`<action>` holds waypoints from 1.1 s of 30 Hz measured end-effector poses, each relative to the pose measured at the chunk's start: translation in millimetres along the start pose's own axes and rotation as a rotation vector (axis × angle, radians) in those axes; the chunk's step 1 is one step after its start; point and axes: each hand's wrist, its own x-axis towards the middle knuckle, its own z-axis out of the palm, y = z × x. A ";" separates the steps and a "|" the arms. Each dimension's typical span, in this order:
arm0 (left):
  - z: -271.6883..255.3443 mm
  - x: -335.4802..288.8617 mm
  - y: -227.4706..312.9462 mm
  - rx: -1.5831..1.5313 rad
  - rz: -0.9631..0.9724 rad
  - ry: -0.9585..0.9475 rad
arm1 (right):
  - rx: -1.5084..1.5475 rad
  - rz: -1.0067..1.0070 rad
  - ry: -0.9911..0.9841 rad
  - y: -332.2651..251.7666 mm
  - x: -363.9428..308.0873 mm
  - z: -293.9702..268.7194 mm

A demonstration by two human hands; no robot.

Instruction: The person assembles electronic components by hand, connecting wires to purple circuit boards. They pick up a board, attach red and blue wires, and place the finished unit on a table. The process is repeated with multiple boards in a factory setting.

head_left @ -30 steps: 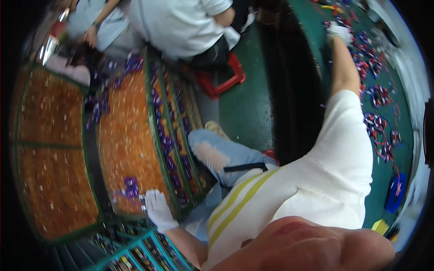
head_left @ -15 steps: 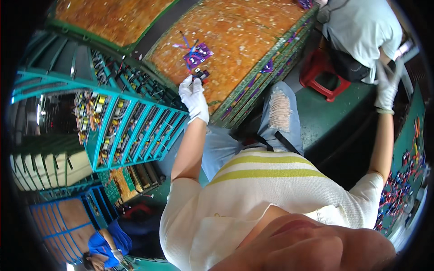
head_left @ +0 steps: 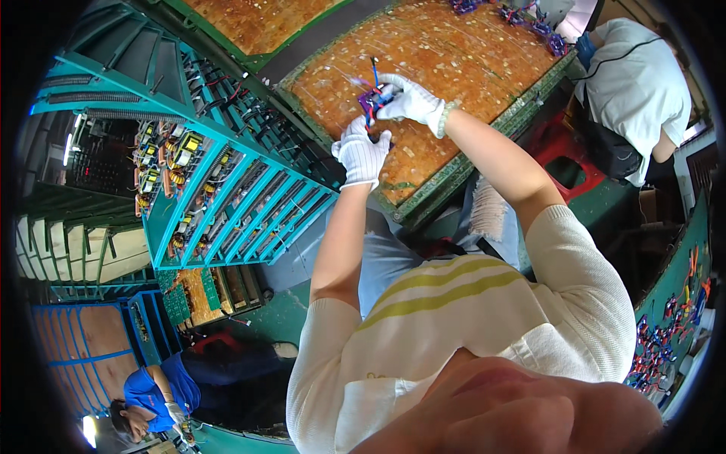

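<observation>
Between the gloved fingers of both hands, over the near left end of an amber-brown tray [head_left: 469,64], is a small purple circuit board [head_left: 367,98] with blue, red and black wires. The right hand [head_left: 416,106] comes in from the right, and its fingers pinch the board and its wires along the right side. The left hand [head_left: 361,157] is just below, its fingers bent inward around the lower end of the wired piece and its thumb pointing right; what it grips there is partly hidden, so whether those fingers are closed on anything cannot be told. Upward from the fingers, one blue wire [head_left: 374,69] stands free.

Far to the upper right of the fingers, more purple boards [head_left: 541,29] lie along the tray's other end. Beyond that end a co-worker in a pale shirt [head_left: 643,91] bends forward, beside a red plastic stool [head_left: 563,166]. Left of the fingers rises a teal metal rack [head_left: 219,136] loaded with electronic assemblies, some with yellow-wrapped parts. Well below and left of the fingers is a co-worker in a blue shirt [head_left: 181,382]. Far to their lower right, a green bench [head_left: 684,253] carries a heap of red-and-blue wired modules [head_left: 658,356].
</observation>
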 end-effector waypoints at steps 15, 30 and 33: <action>-72.8 -18.8 74.4 -0.208 0.683 0.270 | 0.128 -0.044 0.259 -136.0 -114.8 -60.1; -102.0 -6.1 70.1 -0.182 1.367 0.237 | 0.648 0.559 -0.154 -166.5 -180.6 -3.3; -112.6 -13.0 73.4 -0.134 1.388 0.178 | 0.567 0.551 -0.346 -159.9 -185.7 -9.4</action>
